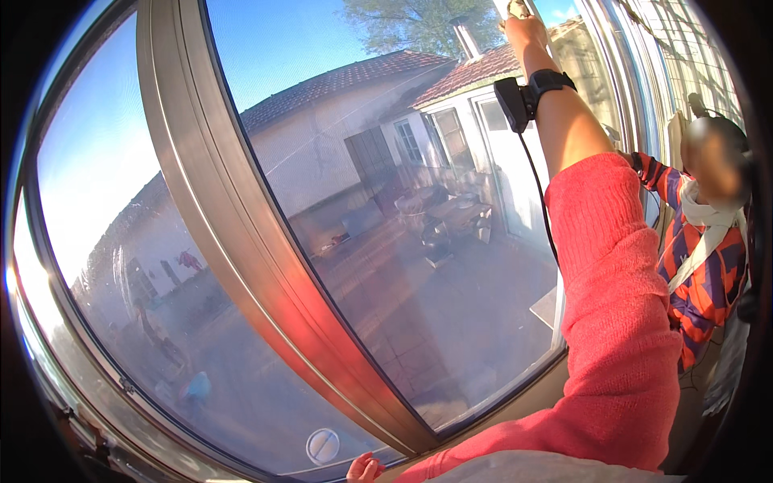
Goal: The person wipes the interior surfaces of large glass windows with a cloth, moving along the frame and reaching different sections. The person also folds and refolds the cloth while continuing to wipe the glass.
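My right hand (524, 30) is raised high at the top edge of the view, against the upper part of the window by a pale upright of the frame. Its fingers are closed on a crumpled beige cloth (517, 9), partly cut off by the picture's edge. A black strap with a small box (513, 104) and a cable sits on that wrist. Low at the bottom edge is my left hand (364, 468), fingers curled, near the lower rail of the window; its palm side is hidden. Before me stands the large glass pane (386, 290), with hazy streaks.
A wide metal mullion (241, 253) divides the panes. A round disc (323, 447) shows at the bottom of the left pane. At right, a person (703, 253) in a patterned top stands close by, one arm raised. Through the glass are a courtyard and a tiled-roof building (326, 145).
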### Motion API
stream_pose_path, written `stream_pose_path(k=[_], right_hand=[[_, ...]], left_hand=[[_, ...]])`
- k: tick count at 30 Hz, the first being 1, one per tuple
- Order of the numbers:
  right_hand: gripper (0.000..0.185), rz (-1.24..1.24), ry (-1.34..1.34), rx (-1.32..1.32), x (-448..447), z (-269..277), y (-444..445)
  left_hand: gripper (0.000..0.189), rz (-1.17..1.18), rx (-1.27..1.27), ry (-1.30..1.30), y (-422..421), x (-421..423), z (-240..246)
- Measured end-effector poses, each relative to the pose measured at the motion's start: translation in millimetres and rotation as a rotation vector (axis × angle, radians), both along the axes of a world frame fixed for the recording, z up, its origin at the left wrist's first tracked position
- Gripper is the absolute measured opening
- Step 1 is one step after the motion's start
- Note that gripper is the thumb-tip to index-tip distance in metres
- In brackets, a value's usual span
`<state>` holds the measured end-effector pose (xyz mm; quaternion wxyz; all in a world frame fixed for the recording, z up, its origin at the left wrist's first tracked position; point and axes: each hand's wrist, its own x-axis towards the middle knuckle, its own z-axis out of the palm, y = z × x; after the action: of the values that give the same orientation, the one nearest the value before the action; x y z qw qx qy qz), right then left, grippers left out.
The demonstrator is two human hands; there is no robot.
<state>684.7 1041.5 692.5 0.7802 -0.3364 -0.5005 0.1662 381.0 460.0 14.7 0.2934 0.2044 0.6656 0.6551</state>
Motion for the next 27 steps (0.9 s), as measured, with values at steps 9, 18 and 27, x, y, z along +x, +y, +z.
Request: stream_pose_path(k=[9,18,27], right_hand=[[0.027,-0.231,-0.128,-0.114,-65,94,-11],[0.025,-0.324,-0.016,0.769,-132,119,-111],[0.027,0.093,-0.705,1.518,-186,-66,-217]], left_hand=[[0.034,0.334,0.018,-0.066,-22,54,-37],[0.041,0.319,0.103,-0.18,-32,56,-17],[0.03,0.37,0.01,-0.083,-28,99,65]])
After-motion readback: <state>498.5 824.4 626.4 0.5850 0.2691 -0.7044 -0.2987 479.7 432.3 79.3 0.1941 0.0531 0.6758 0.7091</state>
